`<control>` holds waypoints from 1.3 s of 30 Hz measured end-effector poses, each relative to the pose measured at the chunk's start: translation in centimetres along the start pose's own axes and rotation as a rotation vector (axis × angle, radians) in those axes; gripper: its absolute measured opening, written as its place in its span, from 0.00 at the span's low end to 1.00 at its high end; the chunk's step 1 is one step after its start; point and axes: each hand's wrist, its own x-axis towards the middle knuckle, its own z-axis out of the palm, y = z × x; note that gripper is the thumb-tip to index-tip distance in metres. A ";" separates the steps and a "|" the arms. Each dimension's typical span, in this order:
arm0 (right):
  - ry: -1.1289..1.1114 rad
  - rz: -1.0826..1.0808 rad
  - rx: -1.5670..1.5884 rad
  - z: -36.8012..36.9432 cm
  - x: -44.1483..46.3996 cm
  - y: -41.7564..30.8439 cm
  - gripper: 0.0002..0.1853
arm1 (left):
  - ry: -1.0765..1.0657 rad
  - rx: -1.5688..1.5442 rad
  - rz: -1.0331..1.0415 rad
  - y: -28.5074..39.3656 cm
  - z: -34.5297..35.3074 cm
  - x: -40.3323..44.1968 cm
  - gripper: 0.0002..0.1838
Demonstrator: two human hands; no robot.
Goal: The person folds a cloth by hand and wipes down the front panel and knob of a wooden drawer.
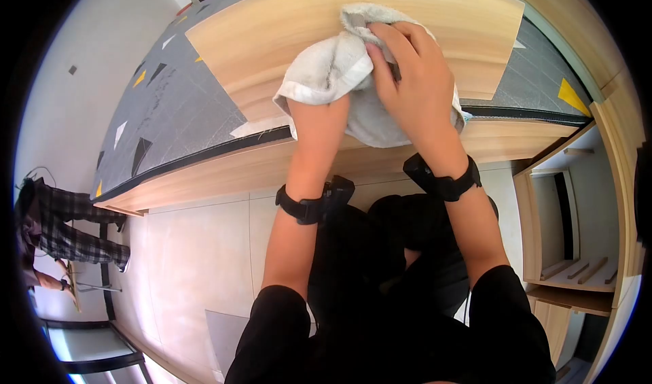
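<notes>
A whitish-grey towel [326, 68] lies bunched over a light wood-grain board [251, 41]. My left hand [320, 117] reaches in under a fold of it, so only the wrist and heel of the hand show and the fingers are hidden. Fingers of my right hand [418, 78] curl round the upper part of the cloth, pinching it between thumb and fingertips. Part of the towel hangs below both hands over the board's near edge. Black bands with small box-shaped devices circle both wrists.
Under the board is a grey patterned mattress [170, 126] on a wooden bed frame [224, 170]. An open wooden cabinet [577, 214] stands at the right. Another person in checked trousers [78, 224] is at the far left. My knees are close to the frame.
</notes>
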 end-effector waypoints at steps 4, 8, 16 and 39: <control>0.031 0.115 0.054 -0.2 -2.3 0.7 0.08 | -0.125 0.380 0.160 0.0 0.9 -2.3 0.07; -0.110 0.133 -0.046 -1.2 -5.4 0.4 0.07 | -0.256 0.513 0.109 -0.3 1.3 -4.3 0.05; -0.108 0.164 -0.060 -1.7 -5.7 0.2 0.08 | -0.151 0.372 0.204 0.0 1.2 -4.5 0.07; -0.086 0.147 -0.052 -2.1 -6.4 -1.1 0.09 | -0.199 0.449 0.235 1.1 0.1 -4.6 0.05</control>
